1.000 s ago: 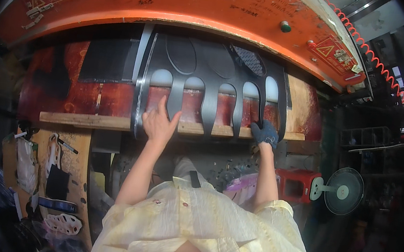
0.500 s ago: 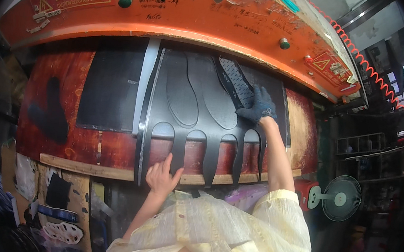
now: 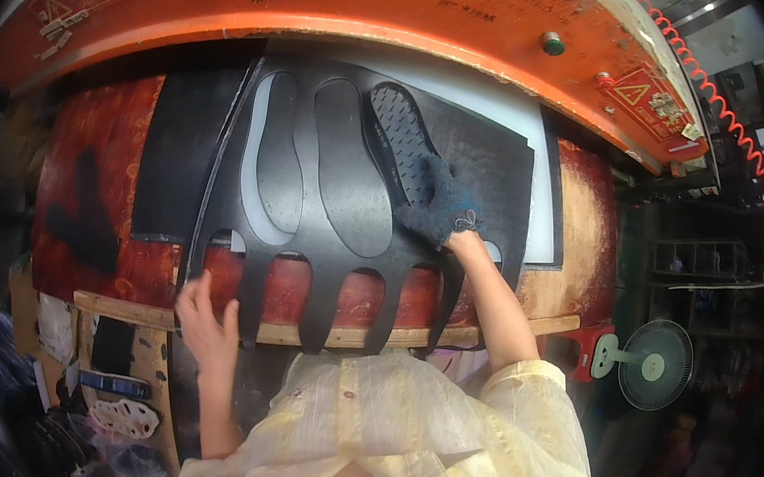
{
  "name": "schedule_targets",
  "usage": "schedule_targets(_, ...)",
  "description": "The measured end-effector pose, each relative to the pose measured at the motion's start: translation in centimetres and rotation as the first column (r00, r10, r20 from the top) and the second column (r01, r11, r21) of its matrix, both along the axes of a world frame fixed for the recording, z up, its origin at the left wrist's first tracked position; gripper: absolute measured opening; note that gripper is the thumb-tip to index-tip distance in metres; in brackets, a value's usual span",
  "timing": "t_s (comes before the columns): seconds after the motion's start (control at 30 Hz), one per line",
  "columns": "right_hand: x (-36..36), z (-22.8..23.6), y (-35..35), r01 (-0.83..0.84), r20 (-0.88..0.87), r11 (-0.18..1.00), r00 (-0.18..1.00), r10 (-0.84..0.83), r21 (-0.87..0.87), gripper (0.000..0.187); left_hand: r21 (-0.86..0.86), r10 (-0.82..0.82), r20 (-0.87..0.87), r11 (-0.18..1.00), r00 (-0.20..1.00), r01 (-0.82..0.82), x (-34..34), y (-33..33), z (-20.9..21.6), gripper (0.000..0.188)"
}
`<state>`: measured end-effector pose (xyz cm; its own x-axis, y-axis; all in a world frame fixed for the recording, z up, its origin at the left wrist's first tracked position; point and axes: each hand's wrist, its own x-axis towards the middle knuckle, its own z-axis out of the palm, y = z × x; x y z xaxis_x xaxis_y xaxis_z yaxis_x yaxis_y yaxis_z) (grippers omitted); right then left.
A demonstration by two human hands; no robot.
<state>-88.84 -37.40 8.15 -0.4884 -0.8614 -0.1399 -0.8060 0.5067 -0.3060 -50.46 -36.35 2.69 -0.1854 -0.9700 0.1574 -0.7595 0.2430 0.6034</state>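
Note:
A black sheet (image 3: 452, 124) lies across the bench, with insole outlines cut in it and scalloped cut-outs along its near edge. On it rests an insole-shaped cutting die (image 3: 398, 113) with a patterned top. My right hand (image 3: 447, 204), in a dark blue-grey glove, is closed over the near end of the die, hiding that part. To its left are a cut insole piece (image 3: 352, 169) and another, narrower-looking one (image 3: 279, 151). My bare left hand (image 3: 211, 318) is by the sheet's near left corner, fingers stretched and thumb apart; whether it touches the sheet I cannot tell.
An orange press head (image 3: 379, 12) spans the far side. Under the sheet lie a white board (image 3: 547, 210) and a dark mat (image 3: 175, 149) on the reddish bench (image 3: 110, 142). A wooden strip (image 3: 124, 308) edges the bench. A small fan (image 3: 655, 364) stands at right.
The black sheet has shifted left and turned, baring the white board at the right. The die and my gloved right hand moved left. My left hand moved left too.

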Motion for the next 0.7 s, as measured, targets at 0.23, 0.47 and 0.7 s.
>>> schedule_targets(0.23, -1.8, 0.7, 0.0, -0.071, 0.200, 0.997, 0.977, 0.075, -0.028, 0.094, -0.201, -0.428, -0.125, 0.895, 0.895, 0.399, -15.0, -3.3, 3.7, 0.064)
schedule_targets(0.47, -8.3, 1.3, 0.3, 0.132, 0.802, 0.986, 0.597, 0.003, -0.102, 0.094, 0.053, -0.636, 0.149, 0.770, 0.757, 0.636, -21.4, -3.6, -1.6, 0.071)
schedule_targets(0.7, -13.3, 3.5, 3.6, -0.023, 0.548, 0.968, 0.821, 0.161, -0.250, 0.092, -0.031, -0.615, 0.136, 0.781, 0.777, 0.623, -21.4, -3.8, -1.8, 0.070)
